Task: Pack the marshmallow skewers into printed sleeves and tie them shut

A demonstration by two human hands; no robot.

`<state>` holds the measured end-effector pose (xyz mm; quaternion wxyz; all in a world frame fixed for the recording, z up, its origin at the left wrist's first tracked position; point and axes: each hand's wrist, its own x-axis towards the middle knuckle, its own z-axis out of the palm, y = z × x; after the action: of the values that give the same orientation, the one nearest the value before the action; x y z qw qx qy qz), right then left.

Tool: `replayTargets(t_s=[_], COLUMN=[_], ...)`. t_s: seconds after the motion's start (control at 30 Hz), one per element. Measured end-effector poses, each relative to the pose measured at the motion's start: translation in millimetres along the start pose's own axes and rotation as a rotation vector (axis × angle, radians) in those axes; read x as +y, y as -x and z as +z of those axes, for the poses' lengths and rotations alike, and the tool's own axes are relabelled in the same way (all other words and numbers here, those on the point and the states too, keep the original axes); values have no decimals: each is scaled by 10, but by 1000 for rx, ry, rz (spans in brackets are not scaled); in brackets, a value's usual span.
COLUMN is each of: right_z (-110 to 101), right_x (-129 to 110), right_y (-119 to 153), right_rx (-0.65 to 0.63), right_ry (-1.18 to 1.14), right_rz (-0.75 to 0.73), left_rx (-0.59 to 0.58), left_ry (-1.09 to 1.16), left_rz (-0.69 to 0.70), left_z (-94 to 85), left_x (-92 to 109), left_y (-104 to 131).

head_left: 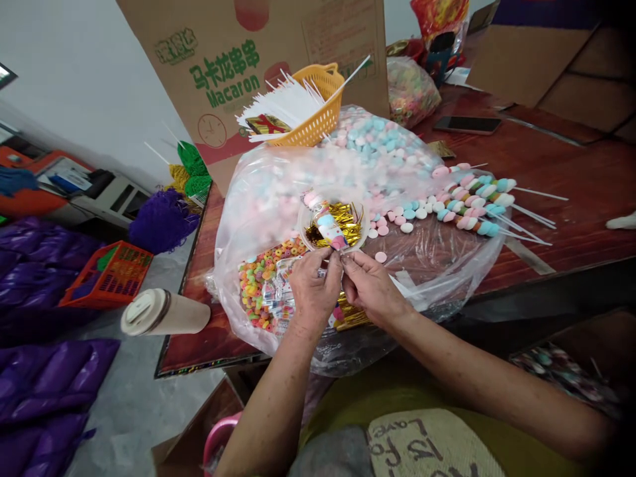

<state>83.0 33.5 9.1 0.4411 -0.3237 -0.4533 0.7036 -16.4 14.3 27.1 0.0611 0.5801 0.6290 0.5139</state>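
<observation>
A wrapped candy skewer in pink, white and blue points away from me over a small clear bowl of gold twist ties. Its near end is pinched in the closed fingers of my left hand. My right hand is closed too, its thumb and fingertips meeting the left ones at that same end. Whether a tie sits between the fingertips is too small to tell. Below my hands lie printed wrappers and a bundle of gold ties.
Plastic sheeting covers the table, with pastel candies and fruit-coloured rings on it. Finished skewers lie right. A yellow basket of white sticks stands before a carton. A cup is at the left edge.
</observation>
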Motion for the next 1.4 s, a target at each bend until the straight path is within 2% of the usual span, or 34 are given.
replayTargets(t_s=[0.13, 0.27, 0.47, 0.63, 0.83, 0.97, 1.2, 1.3, 1.4], right_z=[-18, -63, -119, -113, -139, -162, -147, -154, -177], right_x=[-64, -205, -369, -438, -517, -541, -515, -483, -437], right_y=[-39, 5, 167, 283, 387, 359, 237, 212, 193], right_rx=[33, 66, 103, 108, 98, 85, 99, 99, 104], right_ry=[8, 50, 58, 105, 135, 107, 67, 32, 3], right_rz=[-59, -134, -180, -205, -242, -266, -265, -247, -213], left_rx=[47, 87, 78, 91, 149, 128, -66, -85, -74], left_ry=[-128, -154, -58, -39, -215, -295, -293, -335, -366], left_rz=[119, 226, 221, 186, 346, 458, 594, 642, 633], left_z=[57, 116, 126, 96, 82, 27, -76, -39, 28], left_x=[-6, 108, 385, 520, 669, 760, 729, 653, 572], left_y=[-63, -132, -82, -48, -89, -158, -224, -188, -131])
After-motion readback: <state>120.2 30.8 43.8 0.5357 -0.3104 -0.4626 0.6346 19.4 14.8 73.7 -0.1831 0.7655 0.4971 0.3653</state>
